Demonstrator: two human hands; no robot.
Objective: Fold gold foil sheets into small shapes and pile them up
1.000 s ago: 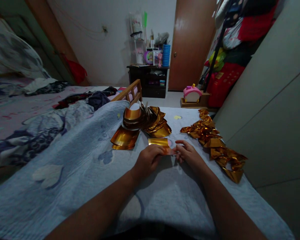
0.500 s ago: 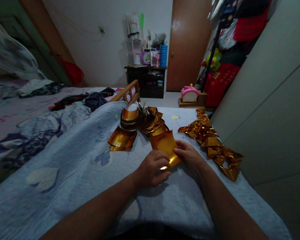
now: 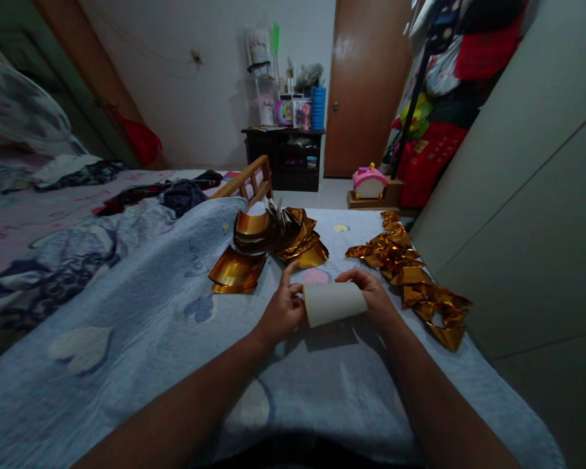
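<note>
Between my hands is a sheet of gold foil paper (image 3: 334, 304), its pale back facing me and its surface bowed, held a little above the bed. My left hand (image 3: 282, 311) grips the sheet's left edge, with the index finger stretched away from it. On the right edge, my right hand (image 3: 371, 296) has its thumb and fingers closed round the paper. Beyond my left hand lies a fanned pile of gold foil sheets (image 3: 254, 225), some showing white backs. To the right of my hands sits a row of folded gold foil pieces (image 3: 413, 286).
A blue blanket (image 3: 176, 391) covers the bed under everything. A wooden rail (image 3: 244, 177) stands behind the pile, and a tall pale cabinet (image 3: 527, 215) borders the right side. Rumpled clothes (image 3: 185, 195) lie at the left. A pink toy (image 3: 370, 181) stands beyond the bed.
The sheet has turned from its gold face to its pale back and is now bowed. My left hand has shifted from across its front to its left edge.
</note>
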